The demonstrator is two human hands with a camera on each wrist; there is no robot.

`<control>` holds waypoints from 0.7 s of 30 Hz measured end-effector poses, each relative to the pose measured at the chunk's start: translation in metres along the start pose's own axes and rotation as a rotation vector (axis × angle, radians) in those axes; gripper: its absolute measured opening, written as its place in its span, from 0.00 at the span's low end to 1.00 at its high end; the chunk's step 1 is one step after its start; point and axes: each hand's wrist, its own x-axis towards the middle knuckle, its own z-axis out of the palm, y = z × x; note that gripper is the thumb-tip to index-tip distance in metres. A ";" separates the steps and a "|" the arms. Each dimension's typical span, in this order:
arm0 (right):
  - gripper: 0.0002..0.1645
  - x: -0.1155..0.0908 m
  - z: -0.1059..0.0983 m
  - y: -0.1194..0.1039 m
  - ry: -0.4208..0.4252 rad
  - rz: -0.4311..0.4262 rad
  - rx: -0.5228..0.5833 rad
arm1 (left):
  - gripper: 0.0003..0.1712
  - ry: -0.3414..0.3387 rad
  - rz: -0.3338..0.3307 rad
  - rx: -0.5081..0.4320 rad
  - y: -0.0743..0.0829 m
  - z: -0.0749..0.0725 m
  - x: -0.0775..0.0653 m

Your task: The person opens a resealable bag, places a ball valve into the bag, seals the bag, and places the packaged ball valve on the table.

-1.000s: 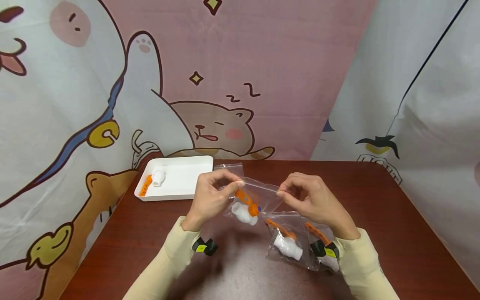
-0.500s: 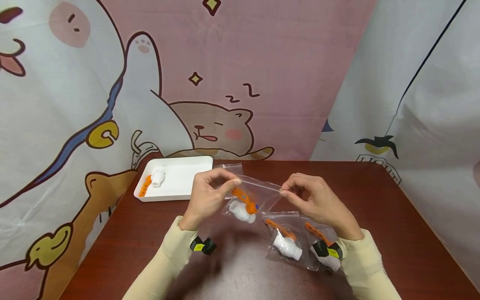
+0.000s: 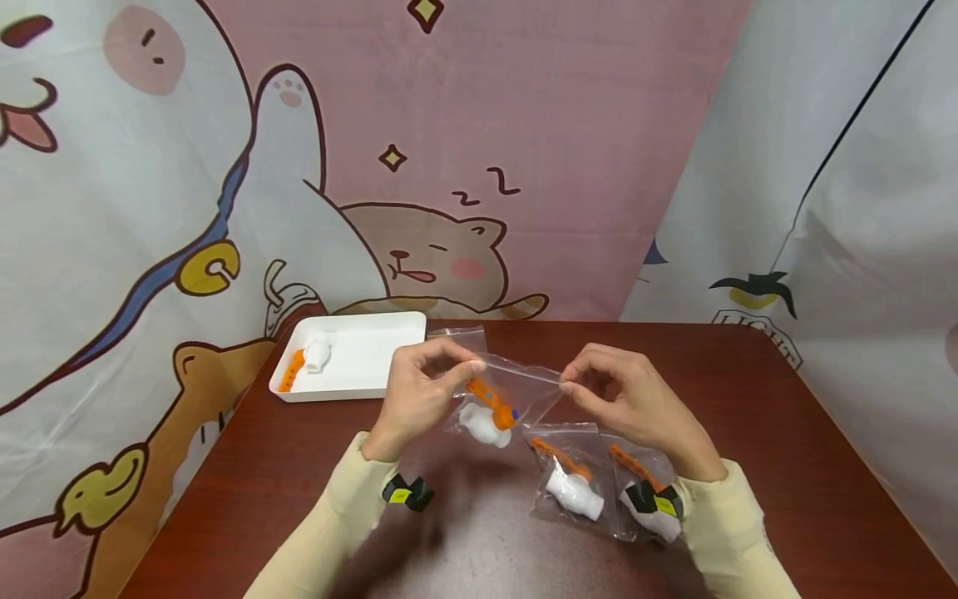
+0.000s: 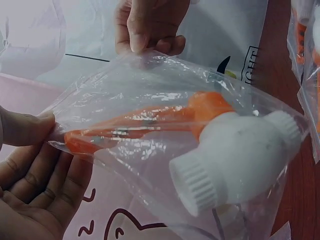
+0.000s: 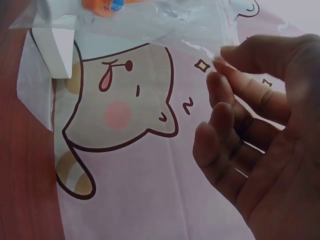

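My left hand [image 3: 419,398] pinches one top corner of a clear zip bag [image 3: 540,393] between thumb and fingers. The opposite corner is pinched by my right hand [image 3: 627,401], so the top edge runs taut between them above the table. Inside the bag hang a white plastic valve body [image 3: 481,424] and an orange handle [image 3: 490,401] with a blue spot. Seen close in the left wrist view, the valve body [image 4: 245,155] has ridged ends, and the handle [image 4: 150,120] lies along the plastic. Whether the seal is closed, I cannot tell.
A white tray [image 3: 367,362] at the back left holds another valve body [image 3: 318,356] and handle [image 3: 292,371]. Two filled bags, one [image 3: 573,491] beside the other [image 3: 649,516], lie near my right wrist. Another clear bag [image 3: 466,337] lies behind my left hand.
My right hand has shifted very slightly to the right along with its corner of the bag. Both hands keep their pinch, and the things on the table have not moved.
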 end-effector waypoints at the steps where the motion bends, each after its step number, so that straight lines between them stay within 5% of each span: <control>1: 0.10 0.000 0.001 0.000 -0.002 0.006 0.012 | 0.02 0.000 -0.001 0.001 0.000 0.001 0.000; 8: 0.10 0.011 0.009 -0.011 -0.017 -0.007 0.091 | 0.02 -0.023 -0.003 0.018 -0.001 0.007 -0.001; 21: 0.05 0.035 0.024 -0.044 -0.056 -0.064 0.080 | 0.02 -0.086 0.023 -0.048 -0.005 0.019 -0.001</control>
